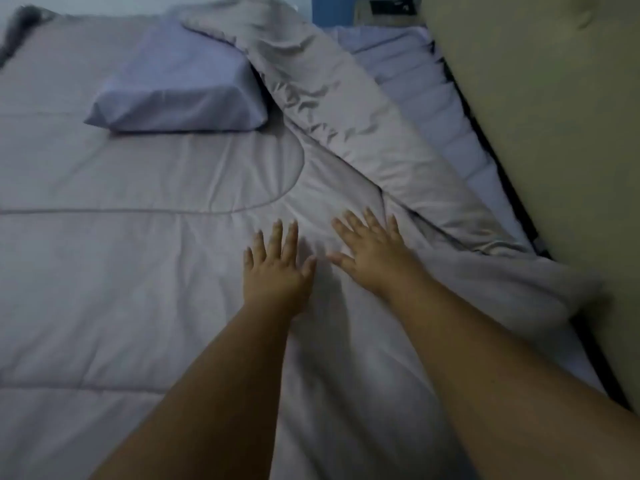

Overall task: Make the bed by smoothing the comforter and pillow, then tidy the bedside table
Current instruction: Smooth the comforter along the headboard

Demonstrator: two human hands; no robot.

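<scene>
While both forearms reach in from six o'clock, the left hand (277, 268) and right hand (372, 251) lie palm-down with fingers spread straight on the pale grey quilted comforter (138, 271), grasping nothing. A folded-back flap of the comforter runs toward one o'clock. At eleven o'clock, a lavender rectangular pillow (180, 88) rests on the comforter.

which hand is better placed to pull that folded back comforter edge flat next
Right, probably. The right hand lies flat with fingertips beside the folded-back flap of the comforter; the left hand rests flat farther from it, toward the bed's middle.
</scene>
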